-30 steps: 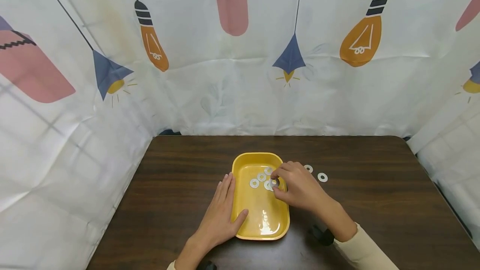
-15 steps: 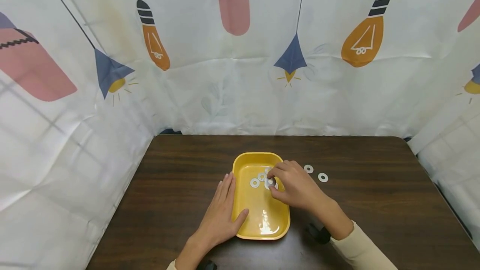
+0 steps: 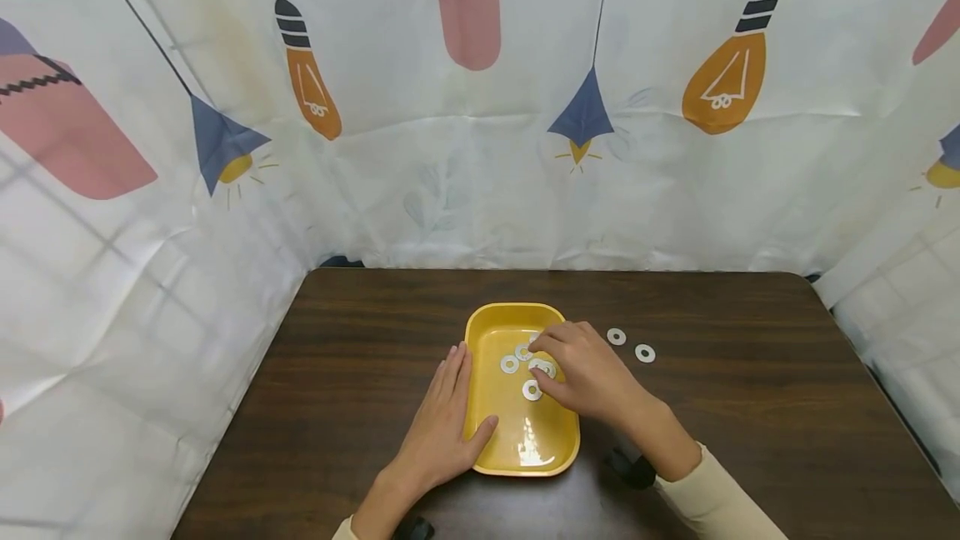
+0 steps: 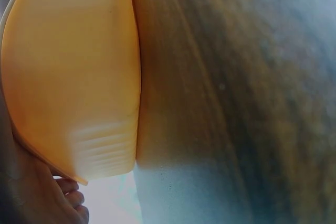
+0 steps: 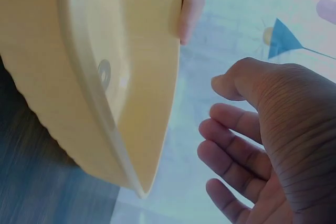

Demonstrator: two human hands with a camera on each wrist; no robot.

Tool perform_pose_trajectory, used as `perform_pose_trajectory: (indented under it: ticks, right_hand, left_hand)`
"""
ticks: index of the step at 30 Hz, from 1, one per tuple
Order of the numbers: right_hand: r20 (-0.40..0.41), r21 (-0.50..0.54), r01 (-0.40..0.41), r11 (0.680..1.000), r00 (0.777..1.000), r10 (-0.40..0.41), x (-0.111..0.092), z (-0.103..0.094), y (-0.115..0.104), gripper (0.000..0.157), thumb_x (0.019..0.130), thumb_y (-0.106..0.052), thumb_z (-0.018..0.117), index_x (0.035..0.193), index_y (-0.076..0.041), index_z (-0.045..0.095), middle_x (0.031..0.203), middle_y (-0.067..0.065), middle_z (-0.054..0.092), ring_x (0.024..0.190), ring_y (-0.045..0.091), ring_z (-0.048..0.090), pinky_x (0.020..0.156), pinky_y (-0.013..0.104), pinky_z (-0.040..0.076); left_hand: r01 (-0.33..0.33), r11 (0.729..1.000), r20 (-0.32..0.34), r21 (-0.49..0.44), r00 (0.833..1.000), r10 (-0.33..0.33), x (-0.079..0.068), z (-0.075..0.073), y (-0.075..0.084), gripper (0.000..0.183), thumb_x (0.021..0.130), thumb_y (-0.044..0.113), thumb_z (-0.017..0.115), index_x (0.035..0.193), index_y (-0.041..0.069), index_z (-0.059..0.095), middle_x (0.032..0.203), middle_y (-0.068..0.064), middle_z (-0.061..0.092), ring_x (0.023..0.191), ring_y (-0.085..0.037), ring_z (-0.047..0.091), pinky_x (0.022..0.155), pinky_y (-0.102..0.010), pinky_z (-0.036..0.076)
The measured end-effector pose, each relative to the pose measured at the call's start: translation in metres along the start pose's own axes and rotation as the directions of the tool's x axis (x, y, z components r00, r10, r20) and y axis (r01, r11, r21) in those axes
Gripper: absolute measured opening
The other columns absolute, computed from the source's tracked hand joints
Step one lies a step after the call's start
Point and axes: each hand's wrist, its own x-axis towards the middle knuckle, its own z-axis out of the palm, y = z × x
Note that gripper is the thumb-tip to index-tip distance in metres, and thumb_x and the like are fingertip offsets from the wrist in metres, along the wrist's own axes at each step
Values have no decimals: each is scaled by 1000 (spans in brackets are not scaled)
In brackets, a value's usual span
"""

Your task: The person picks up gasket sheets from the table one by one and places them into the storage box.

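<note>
A yellow tray [image 3: 501, 411] lies on the table between my hands. My left hand [image 3: 442, 427] rests along its left side with straight fingers, the thumb over the rim. Over the tray's right side, my right hand [image 3: 588, 369] holds nothing; its thumb and index finger are apart in the head view, and the right wrist view shows the fingers [image 5: 223, 161] loosely bent. A flat metal washer [image 3: 532, 390] lies in the tray just below the right thumb. Several more washers [image 3: 509, 364] lie around the fingertips, some overlapping and partly hidden by the hand.
On the table to the right of the tray lie two loose washers, one nearer [image 3: 645, 353] and one farther [image 3: 616, 337]. The dark wooden table [image 3: 720, 407] ends at a white curtain [image 3: 480, 207] printed with lamps and bulbs.
My right hand has moved slightly left over the tray and let go of a washer, which now lies nearer me on the tray floor. The left hand has stayed in place.
</note>
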Motion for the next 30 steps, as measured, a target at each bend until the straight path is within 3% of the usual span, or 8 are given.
perform_pose_trajectory:
  ticks: [3, 6, 13, 23, 30]
  right_hand:
    - [10, 1, -43, 999, 999, 43, -3, -3, 5, 25, 88, -26, 84, 109, -14, 80, 109, 0, 77, 103, 22, 70, 98, 45, 57]
    - [20, 0, -95, 995, 995, 95, -8, -6, 13, 27, 87, -24, 84, 111, -12, 80, 111, 2, 77, 105, 24, 70, 99, 48, 57]
    - [4, -11, -186, 982, 982, 186, -24, -12, 32, 29, 87, -20, 86, 112, -9, 79, 110, 5, 75, 105, 27, 70, 99, 54, 57]
    - [-52, 6, -208, 978, 977, 208, -37, -14, 51, 29, 87, -17, 84, 114, -8, 78, 111, 7, 75, 100, 29, 70, 92, 55, 58]
    - [-38, 7, -253, 967, 967, 254, -44, -15, 64, 28, 87, -16, 85, 113, -7, 78, 110, 10, 75, 99, 31, 71, 93, 59, 57]
  left_hand:
    - [2, 1000, -6, -10, 1000, -2, 1, 0, 0, 97, 98, 49, 63, 169, 1, 19, 180, -12, 15, 168, -26, 13, 136, -23, -3]
    - [-4, 1000, -15, -13, 1000, 4, 2, 0, 0, 97, 98, 49, 64, 168, 0, 19, 179, -13, 16, 168, -27, 13, 133, -17, -9]
    - [2, 1000, -12, -11, 1000, -3, 1, 0, 0, 98, 97, 48, 65, 169, 0, 17, 180, -12, 15, 168, -27, 14, 132, -17, -10]
    - [4, 1000, -1, -24, 1000, -4, 0, 1, 3, 97, 98, 48, 64, 169, 0, 17, 180, -12, 14, 168, -27, 14, 130, -14, -13]
    - [1, 1000, -6, -14, 1000, -1, -1, 0, 2, 97, 98, 48, 65, 168, 0, 18, 180, -12, 14, 168, -28, 14, 130, -14, -13]
